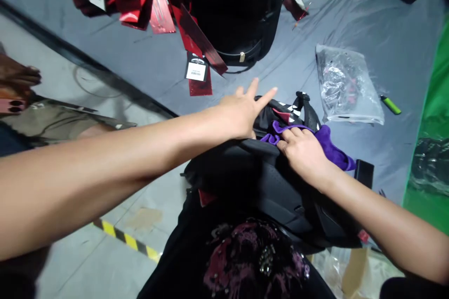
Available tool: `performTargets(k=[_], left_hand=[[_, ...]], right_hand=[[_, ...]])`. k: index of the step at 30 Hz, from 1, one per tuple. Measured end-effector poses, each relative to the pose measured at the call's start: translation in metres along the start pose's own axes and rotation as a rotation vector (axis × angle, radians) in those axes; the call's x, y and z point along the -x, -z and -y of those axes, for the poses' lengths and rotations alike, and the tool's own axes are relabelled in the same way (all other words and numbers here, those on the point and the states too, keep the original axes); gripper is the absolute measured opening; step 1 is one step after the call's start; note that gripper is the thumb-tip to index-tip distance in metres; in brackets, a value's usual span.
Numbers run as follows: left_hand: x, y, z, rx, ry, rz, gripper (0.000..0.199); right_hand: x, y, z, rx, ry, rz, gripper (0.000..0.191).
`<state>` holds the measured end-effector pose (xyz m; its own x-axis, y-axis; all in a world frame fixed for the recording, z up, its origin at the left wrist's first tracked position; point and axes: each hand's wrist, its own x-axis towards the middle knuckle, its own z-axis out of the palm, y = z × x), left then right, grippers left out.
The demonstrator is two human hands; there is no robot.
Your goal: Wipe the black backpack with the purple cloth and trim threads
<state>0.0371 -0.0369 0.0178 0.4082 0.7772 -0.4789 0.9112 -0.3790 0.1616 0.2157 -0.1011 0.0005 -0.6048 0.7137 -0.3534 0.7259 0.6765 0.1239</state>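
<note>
A black backpack (231,168) rests against my lap with its opening towards the table. My left hand (243,110) is over the far side of that opening, its visible fingers spread and holding nothing that I can see. At the opening, the curled fingers of my right hand (303,152) press into a purple cloth (331,147), which spills out to the right. Its fingertips are partly hidden in the folds. Beyond the cloth, a black strap (308,110) and black-and-white patterned fabric (289,108) of the bag show.
Another black backpack (238,18) lies ahead on the grey table cover (140,56), beside red tags (163,11). To the right are a clear plastic pouch (351,84), a green-handled tool (391,104) and a black box (364,173). Another person's hand (17,74) is at the left edge.
</note>
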Motion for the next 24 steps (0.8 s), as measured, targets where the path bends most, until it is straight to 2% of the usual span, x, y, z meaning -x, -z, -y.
performTargets(k=[3, 7, 14, 17, 21, 24], left_hand=[[0.007, 0.001, -0.008, -0.053, 0.085, -0.009, 0.124], [0.009, -0.012, -0.017, -0.149, 0.089, -0.12, 0.117], [0.012, -0.026, -0.02, -0.285, 0.097, -0.143, 0.082], [0.015, -0.021, -0.017, -0.26, 0.092, -0.158, 0.08], [0.015, -0.009, -0.005, -0.083, 0.134, 0.011, 0.095], [0.008, -0.004, 0.003, -0.036, 0.1, 0.093, 0.096]], right_hand=[[0.003, -0.001, -0.001, -0.033, 0.012, -0.037, 0.024], [0.002, -0.006, -0.003, -0.051, 0.023, -0.053, 0.025], [0.0, -0.017, -0.005, -0.101, 0.027, -0.131, 0.028], [0.002, -0.02, -0.006, -0.103, 0.029, -0.175, 0.026], [0.005, -0.017, -0.007, -0.102, 0.015, -0.168, 0.025], [0.005, -0.014, -0.008, -0.105, 0.003, -0.123, 0.024]])
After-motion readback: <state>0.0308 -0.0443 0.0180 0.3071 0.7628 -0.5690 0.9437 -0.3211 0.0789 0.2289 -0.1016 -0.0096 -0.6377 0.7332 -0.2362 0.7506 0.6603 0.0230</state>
